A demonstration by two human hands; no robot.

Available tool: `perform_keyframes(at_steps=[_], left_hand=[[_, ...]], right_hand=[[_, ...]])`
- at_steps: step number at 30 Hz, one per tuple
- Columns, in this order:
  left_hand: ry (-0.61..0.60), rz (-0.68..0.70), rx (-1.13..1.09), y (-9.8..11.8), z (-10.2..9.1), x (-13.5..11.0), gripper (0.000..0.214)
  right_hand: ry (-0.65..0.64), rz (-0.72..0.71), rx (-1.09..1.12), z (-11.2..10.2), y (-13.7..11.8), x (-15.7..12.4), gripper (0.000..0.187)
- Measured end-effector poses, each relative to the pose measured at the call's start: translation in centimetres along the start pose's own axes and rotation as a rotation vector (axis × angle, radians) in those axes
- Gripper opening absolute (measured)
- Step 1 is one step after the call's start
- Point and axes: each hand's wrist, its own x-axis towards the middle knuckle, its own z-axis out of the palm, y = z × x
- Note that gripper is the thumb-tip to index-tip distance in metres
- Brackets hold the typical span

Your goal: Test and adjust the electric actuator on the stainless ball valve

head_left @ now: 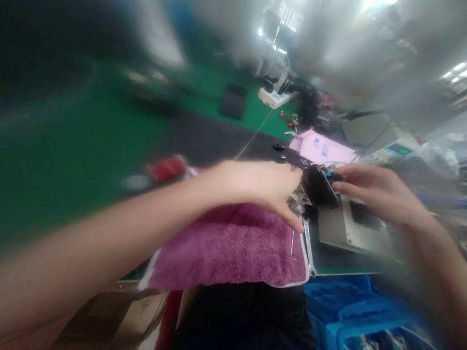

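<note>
Gripping black part (318, 188) | left hand (262, 187) curled onto it, above purple towel (226, 248) | right hand (375, 192) pinching its far edge

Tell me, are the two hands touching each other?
Apart. The head view shows the left hand and the right hand with a gap between their fingertips, and a dark part sits in that gap.

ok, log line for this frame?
left hand: on dark part, grip unclear | right hand: touching dark part | below: purple towel left, grey box right | behind: pink sheet | image: blurred
</note>
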Motion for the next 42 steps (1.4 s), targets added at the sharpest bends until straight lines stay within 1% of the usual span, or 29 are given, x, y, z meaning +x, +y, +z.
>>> perform_keyframes(at_steps=[3, 5, 6, 8, 10, 11, 13, 15, 17, 19, 20, 21, 23, 25, 28, 30, 32, 34, 36, 37, 38, 39, 41, 42], left_hand=[[-0.021, -0.043, -0.054, -0.2, 1.3, -0.1, 0.108], [0.008, -0.064, -0.191, -0.7, 1.5, 0.6, 0.106], [0.031, -0.049, -0.289, -0.9, 1.4, 1.1, 0.099], [0.065, 0.027, -0.512, -1.3, 1.4, 2.5, 0.078], [0.053, 0.099, -0.684, -1.3, 1.6, 3.8, 0.06], [0.036, 0.11, -0.733, -1.2, 1.7, 4.3, 0.057], [0.016, 0.092, -0.776, -0.8, 2.2, 4.7, 0.059], [0.07, 0.051, -0.775, -0.1, 2.7, 4.4, 0.071], [0.18, 0.028, -0.722, 0.7, 3.0, 3.3, 0.086], [0.274, 0.068, -0.596, 1.7, 2.9, 1.8, 0.098], [0.299, 0.108, -0.506, 2.2, 2.8, 0.9, 0.102], [0.317, 0.146, -0.403, 2.7, 2.5, 0.2, 0.105], [0.307, 0.185, -0.175, 3.6, 2.2, -1.3, 0.104], [0.249, 0.181, 0.008, 4.3, 2.3, -2.6, 0.1], [0.156, 0.185, 0.112, 4.8, 3.2, -3.9, 0.097], [0.104, 0.202, 0.124, 4.8, 3.7, -4.4, 0.093], [0.059, 0.228, 0.074, 4.3, 3.7, -4.6, 0.089], [0.039, 0.212, -0.099, 3.3, 3.1, -4.7, 0.096], [0.064, 0.127, -0.294, 2.0, 2.5, -4.9, 0.102], [0.075, 0.086, -0.357, 1.3, 2.3, -5.1, 0.1], [0.082, 0.067, -0.392, 0.7, 2.3, -5.2, 0.092], [0.079, 0.077, -0.409, 0.1, 2.4, -5.5, 0.079], [0.065, 0.146, -0.439, -0.7, 3.0, -5.9, 0.055], [0.072, 0.181, -0.461, -0.9, 3.4, -6.1, 0.047]], right_hand=[[-0.047, 0.023, 0.005, 0.0, 0.2, 0.4, 0.045], [-0.047, 0.06, 0.025, 0.1, -0.1, 0.6, 0.05], [-0.041, 0.075, 0.041, 0.2, -0.3, 0.7, 0.051], [-0.032, 0.086, 0.081, 0.5, -0.8, 0.8, 0.052], [-0.012, 0.071, 0.133, 0.8, -1.3, 0.8, 0.051], [0.008, 0.063, 0.155, 1.0, -1.5, 0.7, 0.05], [0.05, 0.065, 0.183, 1.4, -1.8, 0.1, 0.049], [0.096, 0.061, 0.19, 2.0, -2.1, -1.2, 0.045], [0.172, 0.021, 0.135, 2.9, -2.3, -3.2, 0.04], [0.303, -0.021, 0.028, 4.4, -2.7, -5.7, 0.035], [0.379, -0.016, -0.011, 5.3, -2.9, -7.0, 0.031], [0.452, -0.002, 0.0, 6.5, -3.1, -8.2, 0.028], [0.54, 0.027, 0.136, 9.0, -3.3, -10.3, 0.02], [0.579, 0.05, 0.268, 11.8, -3.1, -11.8, 0.017], [0.586, 0.077, 0.348, 15.4, -2.0, -13.3, 0.018], [0.569, 0.105, 0.369, 16.9, -1.2, -14.0, 0.018], [0.57, 0.149, 0.37, 17.8, -0.7, -14.6, 0.016], [0.593, 0.188, 0.355, 18.1, -0.5, -15.0, 0.015], [0.598, 0.204, 0.339, 18.2, -0.5, -15.2, 0.016], [0.602, 0.21, 0.332, 18.3, -0.6, -15.3, 0.016], [0.611, 0.216, 0.324, 18.4, -0.6, -15.4, 0.017], [0.627, 0.222, 0.315, 18.6, -0.6, -15.4, 0.017], [0.675, 0.235, 0.302, 19.1, -0.4, -15.6, 0.017], [0.697, 0.24, 0.301, 19.4, -0.4, -15.7, 0.018]])
